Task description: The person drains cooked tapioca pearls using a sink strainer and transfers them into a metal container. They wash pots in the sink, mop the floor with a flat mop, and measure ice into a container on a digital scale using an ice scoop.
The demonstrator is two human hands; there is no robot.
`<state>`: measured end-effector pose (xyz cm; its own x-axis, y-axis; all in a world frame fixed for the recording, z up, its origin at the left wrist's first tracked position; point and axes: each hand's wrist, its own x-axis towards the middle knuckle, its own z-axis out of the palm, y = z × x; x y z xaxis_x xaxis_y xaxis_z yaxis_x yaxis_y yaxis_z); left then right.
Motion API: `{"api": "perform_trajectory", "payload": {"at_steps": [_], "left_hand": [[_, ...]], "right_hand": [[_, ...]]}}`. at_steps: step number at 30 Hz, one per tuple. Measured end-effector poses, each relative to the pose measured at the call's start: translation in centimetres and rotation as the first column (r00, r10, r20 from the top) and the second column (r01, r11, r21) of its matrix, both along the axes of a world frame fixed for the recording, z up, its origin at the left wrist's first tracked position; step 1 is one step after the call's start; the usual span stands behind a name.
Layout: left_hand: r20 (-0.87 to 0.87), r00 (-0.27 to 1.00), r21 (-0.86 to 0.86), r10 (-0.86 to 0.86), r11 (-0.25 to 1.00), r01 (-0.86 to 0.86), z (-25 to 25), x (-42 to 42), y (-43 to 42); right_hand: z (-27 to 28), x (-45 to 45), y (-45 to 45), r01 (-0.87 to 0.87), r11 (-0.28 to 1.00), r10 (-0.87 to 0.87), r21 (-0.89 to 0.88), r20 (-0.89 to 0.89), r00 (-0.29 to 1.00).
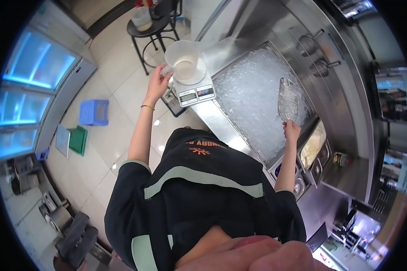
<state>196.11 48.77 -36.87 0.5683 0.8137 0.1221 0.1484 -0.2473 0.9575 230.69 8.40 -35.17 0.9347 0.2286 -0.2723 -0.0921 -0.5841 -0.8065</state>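
At the upper middle, my left hand (158,82) is closed on the handle of a clear plastic pitcher (183,56). The pitcher stands on a white digital scale (195,91) at the counter's edge, with something pale at its bottom. My right hand (291,129) is wrapped round the handle end of a clear scoop (288,101). That scoop lies over the right part of a steel bin full of ice (253,90), and ice shows in it.
Right of the ice bin are steel tubs, one with pale contents (313,147), and a small can (341,159). Strainers (306,46) hang on the steel wall. A black stool (153,29), blue stool (94,112) and green container (78,140) stand on the floor.
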Motion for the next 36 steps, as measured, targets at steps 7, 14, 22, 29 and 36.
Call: {"api": "perform_trajectory", "payload": {"at_steps": [7, 14, 22, 29, 36], "left_hand": [[-0.003, 0.998, 0.413, 0.070, 0.908, -0.062, 5.4, 7.7, -2.2], [-0.195, 0.931, 0.540, -0.309, 0.759, 0.365, 5.9, 20.2, -9.1], [-0.144, 0.895, 0.469, -0.423, 0.767, 0.438, 3.9, 20.4, -11.4], [-0.077, 0.974, 0.322, -0.214, 0.919, 0.227, 4.7, 15.8, -7.6], [0.006, 0.998, 0.139, 0.062, 0.988, -0.062, 2.1, 5.4, -0.2]], "right_hand": [[6.1, 2.0, -1.4, -0.139, 0.990, 0.138, -0.011, -0.043, 0.989], [16.9, 6.2, -0.4, -0.448, 0.863, 0.408, -0.234, -0.201, 0.890], [23.2, 4.2, 6.9, -0.561, 0.525, 0.590, -0.640, -0.201, 0.782], [27.3, 3.4, 6.4, -0.507, 0.584, 0.666, -0.634, 0.017, 0.746], [12.5, 5.4, -0.8, -0.396, 0.876, 0.353, -0.274, -0.193, 0.915]]}}
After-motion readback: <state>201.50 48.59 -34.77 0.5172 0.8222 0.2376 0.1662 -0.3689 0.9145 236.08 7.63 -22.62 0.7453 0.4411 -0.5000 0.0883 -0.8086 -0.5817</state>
